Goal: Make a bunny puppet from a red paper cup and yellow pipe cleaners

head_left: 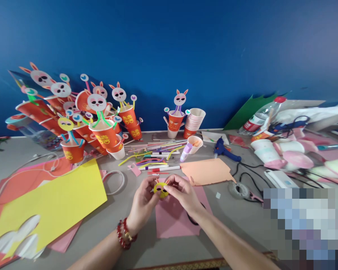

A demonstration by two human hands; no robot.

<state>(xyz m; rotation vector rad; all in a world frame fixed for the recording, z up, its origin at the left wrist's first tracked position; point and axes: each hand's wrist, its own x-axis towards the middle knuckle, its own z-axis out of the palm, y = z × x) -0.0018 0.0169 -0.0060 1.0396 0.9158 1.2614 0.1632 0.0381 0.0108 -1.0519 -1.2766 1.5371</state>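
"Two hands in view. State of each?"

"Left hand [143, 199] gripping, thumb and fingers pinching a yellow rabbit face [160, 191] at its nine o'clock side. Right hand [183, 192] likewise, pinching the same piece at its three o'clock side."

"Condition of the piece?"

"Round yellow disc, dark eye patches, pinkish shading around them, two pale, pink-tinted ears on top. The thumbs cover part of the face; finer markings are too small to verify."

"Location and orientation?"

"Held over the twelve o'clock end of a pink sheet [174, 223]. Ears point to twelve; the ear-to-chin axis runs roughly twelve to six. Decorated side faces the wearer."

"Edges and room?"

"Tightest at twelve: a white marker [171, 168] lies just beyond the fingertips. Peach sheet [207, 172] near, at two. Tape dispenser [241, 190] well apart, at three. Yellow sheet [73, 195] at nine. Grey tabletop [236, 225] shows at four, beyond the right forearm [225, 238], and at eight, between the yellow sheet and the left forearm [104, 247]. Tabletop's front edge runs across six, both forearms reaching over it."
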